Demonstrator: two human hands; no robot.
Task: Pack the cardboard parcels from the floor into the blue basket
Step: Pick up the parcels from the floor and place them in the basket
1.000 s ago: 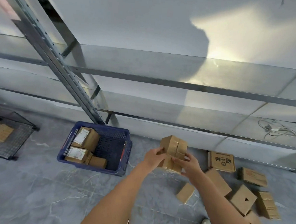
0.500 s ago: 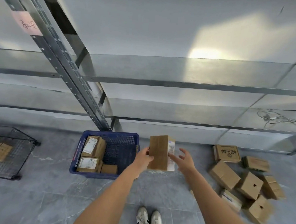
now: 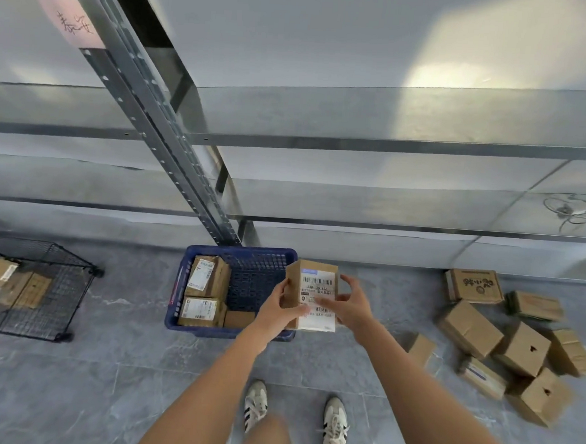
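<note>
I hold a cardboard parcel (image 3: 315,285) with a white shipping label facing me, in the air over the right rim of the blue basket (image 3: 241,254). My left hand (image 3: 281,308) grips its left edge and my right hand (image 3: 350,306) holds its right side, fingers across the label. Three parcels (image 3: 207,276) lie in the basket's left half. Several more parcels (image 3: 470,328) lie in a loose pile on the floor at the right.
A black wire basket (image 3: 62,276) with parcels stands on the floor at the left. Metal shelving (image 3: 358,145) with a slanted upright runs behind the blue basket. A coiled cable (image 3: 573,211) lies on a low shelf. My two shoes (image 3: 256,405) stand on the grey floor.
The parcel has turned in my hands so its label faces me. It has moved left toward the blue basket, and my view has swung left with it.
</note>
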